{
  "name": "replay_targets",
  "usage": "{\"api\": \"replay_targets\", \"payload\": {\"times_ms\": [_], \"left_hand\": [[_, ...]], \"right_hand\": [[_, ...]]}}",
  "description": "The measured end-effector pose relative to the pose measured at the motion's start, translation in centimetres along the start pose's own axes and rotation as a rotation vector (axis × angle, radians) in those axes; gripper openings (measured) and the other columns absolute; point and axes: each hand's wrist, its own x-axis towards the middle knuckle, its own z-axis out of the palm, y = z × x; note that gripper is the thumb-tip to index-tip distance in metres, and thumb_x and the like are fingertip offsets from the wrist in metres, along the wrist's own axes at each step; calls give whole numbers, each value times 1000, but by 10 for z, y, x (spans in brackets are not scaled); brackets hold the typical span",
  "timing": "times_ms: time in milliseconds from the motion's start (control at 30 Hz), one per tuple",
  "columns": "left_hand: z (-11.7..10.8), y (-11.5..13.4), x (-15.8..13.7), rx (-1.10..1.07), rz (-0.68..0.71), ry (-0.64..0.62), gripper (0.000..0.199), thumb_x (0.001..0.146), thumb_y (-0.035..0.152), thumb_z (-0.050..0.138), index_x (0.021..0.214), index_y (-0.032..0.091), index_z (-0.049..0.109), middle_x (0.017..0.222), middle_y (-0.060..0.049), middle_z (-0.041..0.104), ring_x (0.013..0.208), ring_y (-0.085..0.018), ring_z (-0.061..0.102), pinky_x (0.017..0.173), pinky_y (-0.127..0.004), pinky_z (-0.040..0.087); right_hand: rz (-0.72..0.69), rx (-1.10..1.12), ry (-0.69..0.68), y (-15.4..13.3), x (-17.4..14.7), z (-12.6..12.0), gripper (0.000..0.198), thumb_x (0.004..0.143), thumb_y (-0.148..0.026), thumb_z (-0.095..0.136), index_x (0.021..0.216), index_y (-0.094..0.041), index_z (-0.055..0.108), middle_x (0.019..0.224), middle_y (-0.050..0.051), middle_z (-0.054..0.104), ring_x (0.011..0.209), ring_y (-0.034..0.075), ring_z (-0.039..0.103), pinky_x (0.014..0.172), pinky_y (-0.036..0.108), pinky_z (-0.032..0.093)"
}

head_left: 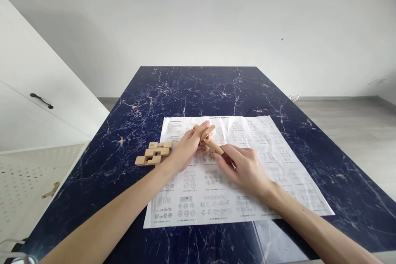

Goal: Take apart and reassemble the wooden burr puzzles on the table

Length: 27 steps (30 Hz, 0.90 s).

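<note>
Over the paper sheet, my left hand (193, 142) is closed around a light wooden puzzle piece (208, 132) that slants up between thumb and fingers. My right hand (243, 165) pinches the near end of another wooden piece (213, 146), whose far end meets the one in my left hand. How the two pieces fit together is partly hidden by my fingers. Left of my left hand, several notched wooden pieces (153, 152) lie side by side on the table. Beneath both hands is the printed sheet (216, 206) with rows of small diagrams.
The dark blue marbled table (192, 90) reaches toward a white wall. On the left are a white cabinet with a black handle (41, 100) and a perforated white surface (21, 181), where more wooden pieces (51, 190) lie. A grey floor (334, 126) shows at right.
</note>
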Motion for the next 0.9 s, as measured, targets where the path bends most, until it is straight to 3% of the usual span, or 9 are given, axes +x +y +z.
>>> {"api": "replay_targets", "payload": {"times_ms": [400, 667, 900], "left_hand": [[3, 1, -1, 66, 16, 24, 57, 102, 66, 55, 69, 22, 43, 65, 3, 44, 55, -11, 36, 55, -29, 31], [3, -5, 0, 42, 41, 91, 57, 99, 68, 61, 70, 22, 42, 68, 2, 48, 59, -12, 42, 57, -28, 37], [2, -4, -1, 46, 35, 57, 56, 102, 65, 58, 71, 22, 41, 67, 3, 44, 59, -11, 40, 58, -26, 38]], "right_hand": [[10, -14, -12, 1, 0, -1, 29, 104, -19, 53, 77, -24, 41, 62, -5, 48, 50, 10, 35, 48, 27, 31], [-3, -35, -2, 2, 0, 1, 30, 105, -19, 51, 77, -24, 41, 61, -6, 43, 50, 10, 31, 47, 28, 29], [-27, -34, -7, 4, -2, 2, 32, 106, -18, 52, 77, -24, 38, 61, -7, 40, 49, 9, 30, 46, 28, 27]]}}
